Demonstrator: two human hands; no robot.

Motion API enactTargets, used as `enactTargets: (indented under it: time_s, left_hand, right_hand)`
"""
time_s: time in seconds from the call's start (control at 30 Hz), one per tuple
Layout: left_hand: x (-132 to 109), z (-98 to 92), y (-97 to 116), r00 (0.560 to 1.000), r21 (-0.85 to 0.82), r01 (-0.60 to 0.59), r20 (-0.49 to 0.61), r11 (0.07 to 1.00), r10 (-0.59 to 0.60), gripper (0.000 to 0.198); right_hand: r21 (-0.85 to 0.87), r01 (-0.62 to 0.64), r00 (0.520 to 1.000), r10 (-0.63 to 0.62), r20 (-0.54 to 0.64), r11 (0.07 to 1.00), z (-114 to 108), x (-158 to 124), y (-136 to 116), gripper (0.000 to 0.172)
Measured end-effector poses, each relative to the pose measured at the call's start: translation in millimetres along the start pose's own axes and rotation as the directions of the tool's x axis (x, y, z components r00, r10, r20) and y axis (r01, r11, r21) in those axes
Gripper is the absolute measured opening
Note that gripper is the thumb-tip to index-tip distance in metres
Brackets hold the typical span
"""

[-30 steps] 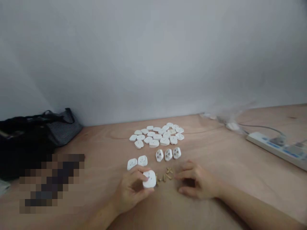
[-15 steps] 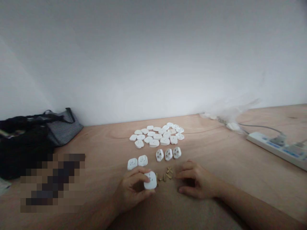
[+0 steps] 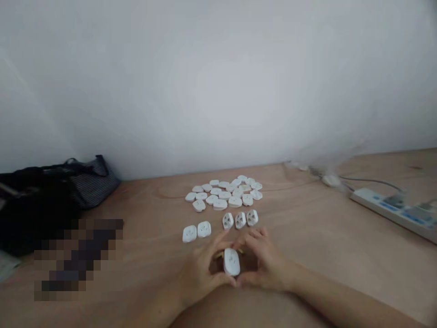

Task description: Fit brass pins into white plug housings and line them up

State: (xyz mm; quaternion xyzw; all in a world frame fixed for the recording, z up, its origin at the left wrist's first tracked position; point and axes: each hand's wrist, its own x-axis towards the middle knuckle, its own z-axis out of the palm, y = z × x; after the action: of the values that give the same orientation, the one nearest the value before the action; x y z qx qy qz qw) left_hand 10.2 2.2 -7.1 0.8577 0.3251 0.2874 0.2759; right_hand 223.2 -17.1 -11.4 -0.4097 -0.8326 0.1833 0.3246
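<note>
A white plug housing [image 3: 231, 262], rounded-square with small slots in its face, is held upright between my two hands low in the middle of the view. My left hand [image 3: 206, 266] curls round its left side, thumb at the bottom edge and fingers at the top. From the right, my right hand [image 3: 268, 264] closes on it with thumb and fingertips. Small brass pieces [image 3: 241, 251] show partly behind the hands; the rest are hidden. Just beyond stand three white housings [image 3: 240, 220] with holes, and two slotted ones [image 3: 190, 233] lie to the left.
Many white housings [image 3: 224, 195] lie grouped farther back on the wooden table [image 3: 143, 255]. A power strip [image 3: 392, 210] with plugs and a clear plastic bag [image 3: 329, 171] are at the right. A dark bag [image 3: 92, 182] and a blurred-out patch [image 3: 82, 259] are at the left.
My right hand has moved left to meet the housing in my left hand. The housing has shifted right and turned, and the brass pieces are now mostly covered.
</note>
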Motion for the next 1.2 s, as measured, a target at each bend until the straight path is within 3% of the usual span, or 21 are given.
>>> enactTargets:
  time_s: [0.17, 0.33, 0.47, 0.57, 0.77, 0.9, 1.0, 1.1, 1.2]
  left_hand:
    - [-2.8, 5.5, -10.3, 0.994, 0.015, 0.022, -0.104, 1.000, -0.021, 0.091]
    - [-4.5, 12.3, -13.0, 0.977, -0.074, 0.004, -0.210, 0.997, -0.020, 0.080]
    - [-2.8, 11.8, -6.5, 0.967, -0.064, 0.093, -0.232, 0.994, -0.106, 0.076]
    - [0.5, 7.1, -1.9, 0.971, 0.041, 0.076, -0.228, 0.996, -0.065, 0.061]
    - [4.5, -2.1, 7.1, 0.993, 0.190, 0.007, -0.116, 0.982, 0.015, 0.013]
    - [5.2, 1.3, 13.4, 0.996, 0.223, -0.040, -0.074, 0.974, 0.057, 0.012]
    - [5.3, 0.9, 13.1, 0.984, 0.319, -0.088, -0.117, 0.944, 0.132, 0.017]
    - [2.9, -8.2, 6.4, 0.966, 0.451, -0.109, -0.164, 0.886, 0.202, 0.018]
    - [-2.2, -19.9, -3.0, 0.973, 0.500, -0.146, -0.085, 0.854, 0.216, 0.014]
  right_hand:
    - [0.100, -0.022, 0.999, 0.025, -0.027, 0.995, -1.1, 0.4, 0.5, 0.054]
    - [0.114, 0.066, 0.996, -0.071, 0.045, 0.991, -6.9, 1.5, -1.0, 0.069]
    - [0.068, 0.112, 0.988, -0.118, 0.098, 0.991, -10.6, 2.4, -3.7, 0.056]
    - [0.075, 0.113, 0.988, -0.120, 0.098, 0.991, -11.8, 2.0, -4.7, 0.047]
    - [0.048, 0.110, 0.994, -0.110, 0.011, 0.993, -12.7, -0.6, 0.0, 0.039]
    - [0.038, 0.113, 0.994, -0.113, -0.008, 0.993, -8.5, -0.9, 0.8, 0.038]
    - [0.026, 0.095, 0.995, -0.093, -0.045, 0.995, -4.7, -1.0, 2.1, 0.039]
    - [0.031, 0.017, 0.992, -0.013, -0.123, 0.999, -5.4, -2.6, 6.7, 0.037]
    - [0.043, -0.025, 0.988, 0.032, -0.150, 0.999, -9.8, -5.4, 12.7, 0.035]
